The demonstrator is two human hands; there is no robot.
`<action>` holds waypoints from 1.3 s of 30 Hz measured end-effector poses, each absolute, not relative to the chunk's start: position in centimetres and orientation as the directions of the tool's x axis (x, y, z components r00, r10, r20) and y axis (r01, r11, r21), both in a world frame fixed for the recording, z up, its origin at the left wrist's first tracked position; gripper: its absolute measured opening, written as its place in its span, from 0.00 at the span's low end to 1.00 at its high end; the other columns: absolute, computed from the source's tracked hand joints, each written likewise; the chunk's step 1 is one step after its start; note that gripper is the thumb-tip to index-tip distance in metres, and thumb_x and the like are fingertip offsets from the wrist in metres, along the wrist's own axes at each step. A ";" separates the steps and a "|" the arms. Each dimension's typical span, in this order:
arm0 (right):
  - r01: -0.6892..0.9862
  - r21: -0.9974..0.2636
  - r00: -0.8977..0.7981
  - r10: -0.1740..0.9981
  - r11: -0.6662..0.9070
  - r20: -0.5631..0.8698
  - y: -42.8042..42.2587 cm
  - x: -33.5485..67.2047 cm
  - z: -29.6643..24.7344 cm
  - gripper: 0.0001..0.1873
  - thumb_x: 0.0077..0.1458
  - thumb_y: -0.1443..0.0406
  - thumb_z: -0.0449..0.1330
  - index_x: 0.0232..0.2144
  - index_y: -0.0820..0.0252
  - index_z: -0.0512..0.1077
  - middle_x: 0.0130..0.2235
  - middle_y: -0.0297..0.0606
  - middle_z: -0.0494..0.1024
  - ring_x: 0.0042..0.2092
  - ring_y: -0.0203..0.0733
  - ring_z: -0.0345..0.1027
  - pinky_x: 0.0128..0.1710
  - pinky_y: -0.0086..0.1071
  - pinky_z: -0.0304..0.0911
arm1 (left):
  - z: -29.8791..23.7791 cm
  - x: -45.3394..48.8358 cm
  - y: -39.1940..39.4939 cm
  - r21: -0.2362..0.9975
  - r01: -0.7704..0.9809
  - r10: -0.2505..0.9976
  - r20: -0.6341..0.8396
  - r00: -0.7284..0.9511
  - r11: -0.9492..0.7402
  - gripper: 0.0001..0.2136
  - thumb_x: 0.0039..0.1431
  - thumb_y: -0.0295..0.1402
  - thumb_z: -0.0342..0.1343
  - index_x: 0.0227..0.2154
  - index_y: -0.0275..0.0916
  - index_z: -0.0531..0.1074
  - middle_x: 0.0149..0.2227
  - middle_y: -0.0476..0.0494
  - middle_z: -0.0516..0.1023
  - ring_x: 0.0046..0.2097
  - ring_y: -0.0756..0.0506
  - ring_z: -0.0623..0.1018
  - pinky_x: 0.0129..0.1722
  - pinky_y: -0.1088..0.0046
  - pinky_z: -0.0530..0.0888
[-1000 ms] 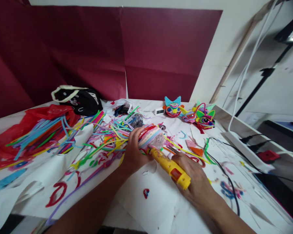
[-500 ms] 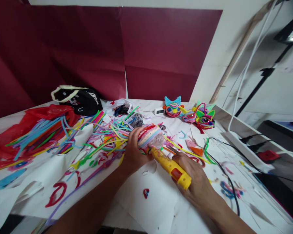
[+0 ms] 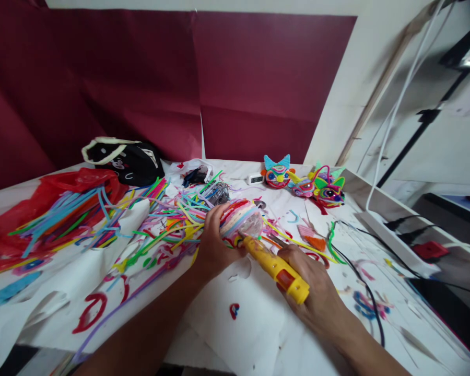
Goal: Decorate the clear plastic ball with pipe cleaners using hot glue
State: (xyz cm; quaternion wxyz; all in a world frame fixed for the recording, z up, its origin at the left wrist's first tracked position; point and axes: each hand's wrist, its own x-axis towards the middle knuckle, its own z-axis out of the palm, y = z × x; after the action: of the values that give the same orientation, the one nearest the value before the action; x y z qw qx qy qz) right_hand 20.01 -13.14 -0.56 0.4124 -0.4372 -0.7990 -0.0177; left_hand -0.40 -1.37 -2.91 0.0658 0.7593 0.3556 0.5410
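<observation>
My left hand [image 3: 213, 237] is wrapped round a ball [image 3: 238, 222] covered in rows of red, cream, pink and blue pipe cleaner, with a clear patch on its right side. My right hand [image 3: 307, 277] grips a yellow glue gun [image 3: 276, 269], slanted up to the left. Its nozzle end meets the ball's lower edge, close to my left thumb; the exact contact is hidden. A pointed metal tip [image 3: 276, 239] pokes out by my right fingers, and the rest of it cannot be seen. Beneath both hands lies a white paper sheet [image 3: 254, 334] bearing a small red-and-blue piece [image 3: 234, 311].
Loose pipe cleaners [image 3: 180, 219] heap up left of the ball, near a red plastic bag [image 3: 62, 183] and a black pouch [image 3: 137, 164]. Finished animal-face crafts [image 3: 278, 175] stand at the back. A black cable [image 3: 362, 269] and a power strip [image 3: 399, 243] lie right.
The ball has turned slightly in my left hand. My right hand and the glue gun have shifted a little to the right.
</observation>
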 end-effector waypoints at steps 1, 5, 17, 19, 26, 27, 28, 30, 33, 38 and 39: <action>0.715 -0.332 -0.276 0.685 0.615 0.674 -13.1 20.0 -0.6 0.03 0.68 0.65 0.50 0.39 0.55 0.63 0.34 0.36 0.72 0.31 0.40 0.68 0.29 0.34 0.63 | -2.9 -0.4 -1.4 0.493 0.468 0.618 0.770 0.157 -0.733 0.44 0.37 0.30 0.70 0.61 0.41 0.61 0.59 0.32 0.70 0.60 0.31 0.73 0.59 0.48 0.73; 0.715 -0.322 -0.275 0.672 0.621 0.687 -13.1 20.0 -0.5 0.04 0.68 0.66 0.50 0.38 0.55 0.63 0.33 0.36 0.72 0.31 0.40 0.68 0.28 0.34 0.62 | -2.8 -0.4 -1.5 0.525 0.460 0.644 0.751 0.145 -0.716 0.45 0.37 0.31 0.71 0.61 0.41 0.60 0.59 0.31 0.70 0.60 0.31 0.73 0.58 0.49 0.74; 0.701 -0.331 -0.285 0.674 0.632 0.681 -13.1 19.9 -0.6 0.03 0.68 0.65 0.51 0.39 0.55 0.63 0.33 0.36 0.71 0.31 0.40 0.67 0.29 0.33 0.62 | -3.0 -0.1 -1.6 0.490 0.461 0.614 0.771 0.167 -0.740 0.44 0.36 0.29 0.69 0.61 0.42 0.60 0.58 0.32 0.70 0.60 0.31 0.73 0.58 0.48 0.73; 0.701 -0.333 -0.288 0.678 0.630 0.676 -13.1 19.9 -0.7 0.03 0.68 0.65 0.50 0.39 0.55 0.63 0.34 0.36 0.71 0.32 0.40 0.67 0.30 0.34 0.63 | -3.0 -0.1 -1.6 0.494 0.456 0.616 0.771 0.163 -0.740 0.44 0.36 0.29 0.70 0.61 0.41 0.61 0.58 0.32 0.70 0.60 0.31 0.73 0.58 0.48 0.73; 0.711 -0.312 -0.288 0.665 0.631 0.689 -13.1 20.0 -0.3 0.02 0.66 0.67 0.51 0.39 0.55 0.62 0.33 0.35 0.71 0.30 0.39 0.66 0.28 0.32 0.61 | -2.7 -0.2 -1.8 0.561 0.436 0.669 0.729 0.144 -0.704 0.45 0.36 0.28 0.71 0.61 0.42 0.61 0.59 0.33 0.70 0.60 0.31 0.73 0.59 0.49 0.73; 0.711 -0.306 -0.289 0.660 0.633 0.693 -13.1 20.0 -0.3 0.02 0.66 0.67 0.51 0.38 0.55 0.62 0.33 0.35 0.71 0.30 0.39 0.66 0.28 0.32 0.61 | -2.6 -0.2 -1.8 0.566 0.434 0.673 0.726 0.141 -0.701 0.45 0.35 0.28 0.71 0.61 0.42 0.61 0.59 0.33 0.70 0.60 0.31 0.73 0.59 0.49 0.73; 0.712 -0.304 -0.289 0.659 0.633 0.694 -13.1 20.0 -0.2 0.02 0.66 0.67 0.51 0.38 0.55 0.62 0.32 0.35 0.71 0.30 0.39 0.66 0.28 0.32 0.61 | -2.6 -0.2 -1.8 0.569 0.433 0.676 0.724 0.140 -0.699 0.45 0.35 0.28 0.71 0.61 0.42 0.61 0.59 0.33 0.70 0.60 0.31 0.73 0.59 0.49 0.73; 0.717 -0.305 -0.286 0.663 0.627 0.692 -13.1 20.0 -0.1 0.02 0.67 0.67 0.50 0.38 0.55 0.62 0.33 0.35 0.71 0.30 0.39 0.66 0.29 0.32 0.61 | -2.6 -0.2 -1.8 0.570 0.432 0.676 0.724 0.138 -0.699 0.44 0.35 0.29 0.71 0.61 0.42 0.61 0.59 0.33 0.70 0.60 0.31 0.73 0.59 0.49 0.73; 0.720 -0.302 -0.284 0.663 0.625 0.692 -13.2 20.0 0.0 0.02 0.66 0.67 0.50 0.39 0.55 0.62 0.33 0.36 0.72 0.30 0.39 0.67 0.29 0.32 0.62 | -2.7 -0.1 -1.8 0.565 0.430 0.669 0.731 0.133 -0.704 0.44 0.36 0.30 0.71 0.61 0.42 0.61 0.59 0.33 0.70 0.60 0.31 0.73 0.59 0.49 0.73; 0.725 -0.287 -0.279 0.648 0.626 0.709 -13.2 20.0 0.0 0.03 0.65 0.68 0.51 0.39 0.54 0.62 0.32 0.35 0.72 0.31 0.39 0.67 0.29 0.32 0.62 | -2.8 -0.2 -1.6 0.594 0.405 0.685 0.718 0.122 -0.695 0.45 0.37 0.31 0.72 0.62 0.42 0.60 0.59 0.32 0.69 0.60 0.31 0.73 0.59 0.50 0.73; 0.726 -0.288 -0.279 0.651 0.624 0.707 -13.2 20.1 0.0 0.03 0.65 0.68 0.51 0.39 0.54 0.62 0.32 0.35 0.71 0.31 0.39 0.67 0.29 0.32 0.62 | -2.8 -0.2 -1.6 0.602 0.404 0.693 0.711 0.121 -0.689 0.45 0.37 0.31 0.72 0.62 0.42 0.60 0.60 0.32 0.69 0.60 0.31 0.73 0.59 0.50 0.73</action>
State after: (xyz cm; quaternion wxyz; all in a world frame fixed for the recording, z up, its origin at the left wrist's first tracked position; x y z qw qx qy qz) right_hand 20.06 -13.18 -0.02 0.4181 -0.4312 -0.7983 -0.0453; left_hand -0.19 -1.64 -2.81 0.1315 0.7369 0.3719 0.5489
